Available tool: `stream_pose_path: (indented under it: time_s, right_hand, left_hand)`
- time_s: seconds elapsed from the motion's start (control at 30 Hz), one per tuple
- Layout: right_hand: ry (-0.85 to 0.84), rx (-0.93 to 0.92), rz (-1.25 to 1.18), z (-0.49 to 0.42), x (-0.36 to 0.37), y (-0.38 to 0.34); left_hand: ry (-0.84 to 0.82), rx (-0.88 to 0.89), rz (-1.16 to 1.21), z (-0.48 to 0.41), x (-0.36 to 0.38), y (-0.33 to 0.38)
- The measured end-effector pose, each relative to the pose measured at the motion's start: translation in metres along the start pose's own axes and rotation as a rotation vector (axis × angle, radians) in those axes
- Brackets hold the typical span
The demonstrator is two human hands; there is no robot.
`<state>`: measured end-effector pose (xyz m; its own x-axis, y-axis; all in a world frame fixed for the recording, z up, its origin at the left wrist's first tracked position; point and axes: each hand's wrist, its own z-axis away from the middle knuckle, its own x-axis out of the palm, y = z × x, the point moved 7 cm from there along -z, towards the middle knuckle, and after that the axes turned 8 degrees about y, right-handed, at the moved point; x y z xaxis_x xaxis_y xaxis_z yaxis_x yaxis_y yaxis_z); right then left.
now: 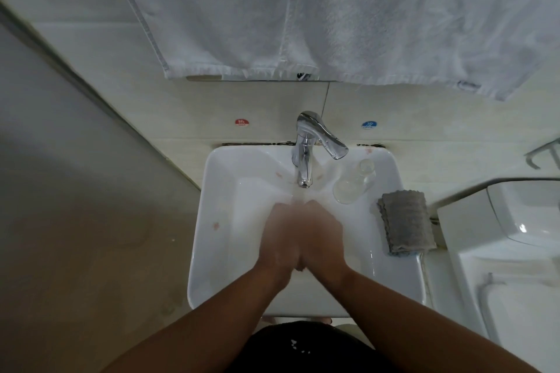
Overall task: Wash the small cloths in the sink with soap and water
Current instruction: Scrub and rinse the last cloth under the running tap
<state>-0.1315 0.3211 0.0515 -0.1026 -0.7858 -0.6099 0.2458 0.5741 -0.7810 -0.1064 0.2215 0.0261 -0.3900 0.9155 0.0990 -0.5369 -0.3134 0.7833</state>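
My left hand (280, 239) and my right hand (322, 236) are pressed side by side in the middle of the white sink (230, 221), just below the chrome faucet (304, 157). Both hands are blurred by motion. Water runs from the spout onto their far ends. A small greyish bit of cloth (300, 268) peeks out between the heels of the hands, and the rest of it is hidden inside them. A folded grey cloth (406, 221) lies on the sink's right rim.
A clear glass bottle (353, 183) lies on the rim right of the faucet. White towels (333, 15) hang over the wall above. Red and blue stickers mark hot and cold. A white toilet tank (515, 221) stands to the right, and a beige wall to the left.
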Motion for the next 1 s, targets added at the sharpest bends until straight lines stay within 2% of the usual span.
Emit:
stream_pose_path:
  time_s: [0.1,0.17,0.23,0.27,0.37,0.43,0.53,0.6,0.67,0.77,0.8,0.87,0.93,1.0]
  right_hand:
    - [0.039,0.065,0.017,-0.020,-0.002,0.014]
    - [-0.006,0.041,0.025,-0.005,0.000,0.007]
    - [-0.056,-0.008,-0.023,0.017,-0.002,-0.009]
    - [-0.068,-0.029,-0.022,0.021,-0.002,-0.010]
    - [-0.035,-0.068,0.135,-0.002,-0.005,-0.003]
    - [0.004,-0.026,0.132,-0.018,-0.008,0.007]
    - [-0.024,-0.051,0.121,0.002,-0.003,0.000]
    - [-0.042,-0.042,-0.002,0.021,-0.003,-0.009]
    - [-0.021,-0.057,0.016,0.018,-0.002,-0.006]
    - [0.031,0.062,0.030,-0.014,-0.006,0.012]
    - [0.030,0.057,0.056,-0.015,-0.007,0.010]
    - [-0.026,-0.072,0.121,0.001,-0.004,-0.005]
    - [-0.083,-0.097,0.050,0.026,0.001,-0.012]
    - [-0.093,-0.113,0.083,0.025,0.005,-0.008]
  left_hand:
    - [-0.061,-0.010,-0.109,0.009,0.008,-0.012]
    - [0.011,0.042,-0.212,-0.001,0.000,-0.007]
    - [0.139,0.092,-0.232,-0.012,-0.011,0.005]
    - [0.151,0.117,-0.207,-0.013,-0.012,0.010]
    - [0.002,0.110,-0.137,0.004,0.007,0.010]
    - [-0.059,0.109,-0.218,0.015,0.014,0.005]
    - [0.050,0.175,-0.266,0.005,0.000,0.010]
    - [0.156,0.176,-0.243,-0.005,-0.012,0.014]
    - [0.103,0.132,-0.185,0.000,-0.009,0.011]
    - [-0.023,0.032,-0.154,0.017,0.006,0.001]
    - [-0.017,0.058,-0.193,0.017,0.006,0.001]
    - [0.064,0.134,-0.227,0.003,-0.003,0.004]
    - [0.150,0.140,-0.282,-0.012,-0.015,0.007]
    - [0.140,0.121,-0.271,-0.011,-0.013,0.008]
